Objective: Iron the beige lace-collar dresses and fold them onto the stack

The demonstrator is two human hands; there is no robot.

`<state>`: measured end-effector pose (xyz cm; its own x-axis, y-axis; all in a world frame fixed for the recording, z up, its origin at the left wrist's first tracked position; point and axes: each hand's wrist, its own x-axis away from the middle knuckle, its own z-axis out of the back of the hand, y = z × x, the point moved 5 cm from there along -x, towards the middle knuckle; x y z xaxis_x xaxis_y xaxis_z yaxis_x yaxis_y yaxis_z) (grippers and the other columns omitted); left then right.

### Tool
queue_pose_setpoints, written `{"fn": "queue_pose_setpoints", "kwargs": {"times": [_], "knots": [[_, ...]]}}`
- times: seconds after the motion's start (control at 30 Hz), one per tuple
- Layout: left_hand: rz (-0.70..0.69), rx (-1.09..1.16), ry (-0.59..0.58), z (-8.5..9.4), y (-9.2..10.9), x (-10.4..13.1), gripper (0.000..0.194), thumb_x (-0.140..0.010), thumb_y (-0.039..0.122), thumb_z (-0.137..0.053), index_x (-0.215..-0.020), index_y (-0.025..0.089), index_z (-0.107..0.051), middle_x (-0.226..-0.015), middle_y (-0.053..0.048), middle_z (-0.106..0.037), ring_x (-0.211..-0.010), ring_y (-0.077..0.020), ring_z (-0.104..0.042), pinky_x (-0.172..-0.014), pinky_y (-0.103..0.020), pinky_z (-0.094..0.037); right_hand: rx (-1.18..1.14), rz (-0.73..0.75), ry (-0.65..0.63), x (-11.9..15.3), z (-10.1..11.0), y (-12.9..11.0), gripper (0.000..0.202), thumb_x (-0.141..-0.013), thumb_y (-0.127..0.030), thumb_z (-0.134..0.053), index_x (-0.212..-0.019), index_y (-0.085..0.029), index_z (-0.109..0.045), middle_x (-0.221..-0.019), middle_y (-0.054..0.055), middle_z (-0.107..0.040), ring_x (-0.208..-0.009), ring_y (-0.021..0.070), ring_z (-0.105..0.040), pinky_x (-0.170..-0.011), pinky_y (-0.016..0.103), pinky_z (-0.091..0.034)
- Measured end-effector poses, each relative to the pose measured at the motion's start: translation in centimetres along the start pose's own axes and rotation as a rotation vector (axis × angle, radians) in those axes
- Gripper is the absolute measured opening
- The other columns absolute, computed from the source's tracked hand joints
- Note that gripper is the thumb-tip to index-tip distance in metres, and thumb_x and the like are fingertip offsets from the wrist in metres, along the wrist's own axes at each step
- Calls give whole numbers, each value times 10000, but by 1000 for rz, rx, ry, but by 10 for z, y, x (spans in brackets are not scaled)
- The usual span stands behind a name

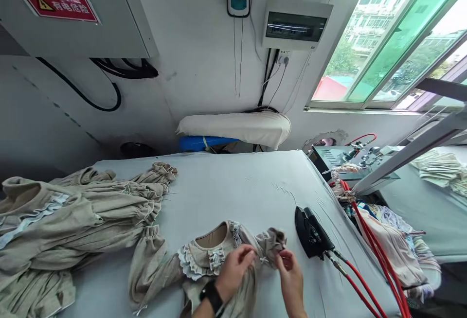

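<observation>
A beige garment with a ruffled white lace collar lies spread on the white ironing table. Over its chest and shoulder, near the base of one sleeve, is my left hand, a black watch on the wrist. Its thumb and fingers are pinched together; what is between them does not show clearly. My right hand pinches the gathered cuff of that sleeve. The other sleeve stretches out to the left. To the right of my right hand, a black iron rests on the table.
Several similar beige garments are heaped at the left. Red hoses run from the iron and along the table's right edge, past a metal post. A padded board stands behind the table, and folded cloth lies far right.
</observation>
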<state>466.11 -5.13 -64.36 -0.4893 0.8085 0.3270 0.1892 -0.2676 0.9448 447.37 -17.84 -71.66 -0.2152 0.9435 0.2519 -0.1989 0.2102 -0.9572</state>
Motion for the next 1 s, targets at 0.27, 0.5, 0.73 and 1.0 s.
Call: {"fn": "queue_pose_setpoints", "kwargs": {"times": [0.27,0.5,0.73,1.0], "knots": [[147,208,23,-57,-15,-24,621,-599,684,-870,-939,211,-655,-768,-51,-706,-677,-221,-666,-624,-349,-555,22,-43,-113,70,2,-14,544,-795,-758,-665,-1001,-255,-646,-922,35,-753,-807,259,-722,-760,351,-580],[12,59,-100,-67,11,-20,378,-761,425,-791,-1035,175,-714,-785,-13,-654,-670,-156,-611,-631,-287,-545,104,-101,-190,31,14,-27,673,-722,-771,-713,-1127,-236,-662,-964,43,-763,-803,252,-709,-653,340,-561],[-76,-228,188,-42,-3,-35,451,-664,170,-650,-1110,210,-707,-1165,-90,-677,-950,-207,-631,-916,-351,-545,153,-13,-166,16,16,-25,560,-796,-721,-644,-1062,-232,-704,-981,54,-774,-840,250,-718,-761,353,-569],[69,-145,38,-66,-13,-45,180,-716,299,-699,-856,190,-669,-784,-41,-692,-774,-213,-635,-762,-336,-491,263,-58,-180,15,7,-23,579,-714,-605,-724,-1159,-236,-685,-974,42,-778,-834,282,-725,-740,376,-571]]}}
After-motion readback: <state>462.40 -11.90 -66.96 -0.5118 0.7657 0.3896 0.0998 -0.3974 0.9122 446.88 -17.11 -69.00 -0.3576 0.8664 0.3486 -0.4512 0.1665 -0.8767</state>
